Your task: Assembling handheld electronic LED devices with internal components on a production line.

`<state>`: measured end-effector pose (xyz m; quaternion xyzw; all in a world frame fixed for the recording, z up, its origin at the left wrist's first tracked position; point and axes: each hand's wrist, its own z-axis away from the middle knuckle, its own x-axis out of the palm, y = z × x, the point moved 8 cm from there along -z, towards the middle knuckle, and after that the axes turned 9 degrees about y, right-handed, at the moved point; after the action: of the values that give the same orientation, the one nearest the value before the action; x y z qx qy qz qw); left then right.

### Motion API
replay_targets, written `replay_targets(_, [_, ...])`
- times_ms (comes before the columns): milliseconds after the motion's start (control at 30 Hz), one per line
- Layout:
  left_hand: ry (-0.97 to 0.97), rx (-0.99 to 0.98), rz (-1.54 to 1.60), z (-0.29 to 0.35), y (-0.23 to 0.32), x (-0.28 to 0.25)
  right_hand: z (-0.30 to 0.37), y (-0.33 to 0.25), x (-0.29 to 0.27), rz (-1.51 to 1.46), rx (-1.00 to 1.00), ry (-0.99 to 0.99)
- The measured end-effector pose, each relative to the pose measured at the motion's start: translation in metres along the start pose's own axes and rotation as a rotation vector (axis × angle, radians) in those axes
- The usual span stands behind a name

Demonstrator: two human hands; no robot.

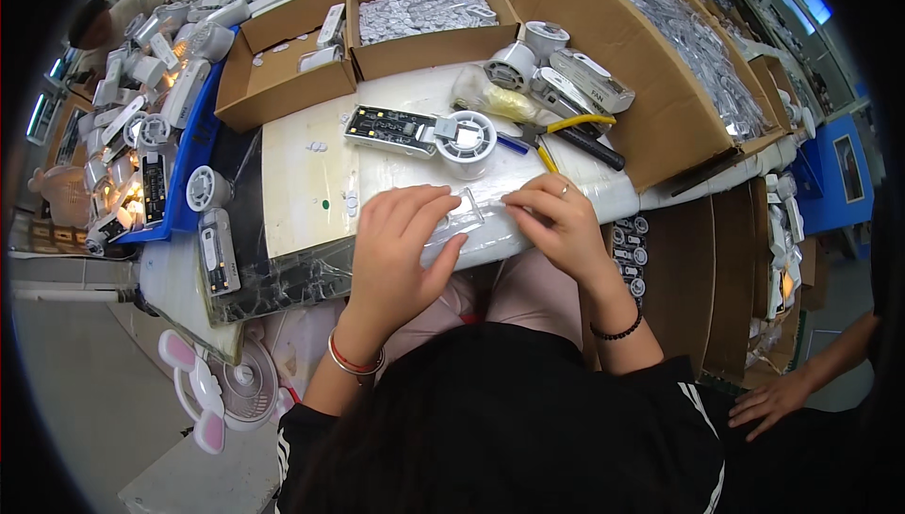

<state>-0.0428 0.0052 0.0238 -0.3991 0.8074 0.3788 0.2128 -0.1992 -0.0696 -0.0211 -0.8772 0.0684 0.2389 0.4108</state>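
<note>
My left hand [401, 236] is over the table's near edge, its thumb spread from the fingers. Its fingertips are beside a small clear plastic piece [474, 205], perhaps touching it. On the other side, my right hand [561, 217] has thumb and index finger close together in a pinch; what is between them, if anything, is too small to tell. Just beyond the hands lies an opened handheld fan with a bare circuit board [391, 128] and a round white fan head [466, 137]. Yellow-handled pliers [580, 124] and a blue pen-like item [514, 144] rest to its right.
Several finished-looking fans [566, 81] lie beyond the pliers. Cardboard boxes of small parts [434, 43] line the back, with a large tilted one [641, 71] at right. A blue bin [189, 151] piled with fans stands left. Another person's hand [778, 401] is at lower right.
</note>
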Motion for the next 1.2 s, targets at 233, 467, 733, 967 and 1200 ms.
replay_targets(233, [-0.008,0.016,0.260,-0.011,0.006,-0.005,-0.014,-0.054,0.009,-0.114,-0.202,-0.022])
replay_targets(467, [0.407,-0.055,-0.097,-0.080,-0.092,-0.098,-0.071,-0.041,-0.010,-0.043,-0.217,0.018])
replay_targets(733, [0.283,-0.001,-0.239,-0.052,-0.094,-0.096,-0.204,0.024,0.005,0.243,-0.150,0.056])
replay_targets(967, [0.201,-0.211,-0.090,0.039,-0.063,-0.086,-0.275,0.096,0.102,0.449,-0.151,-0.368])
replay_targets(1200, [0.200,-0.393,0.009,0.086,-0.064,-0.100,-0.283,0.121,0.120,0.576,-0.123,-0.452])
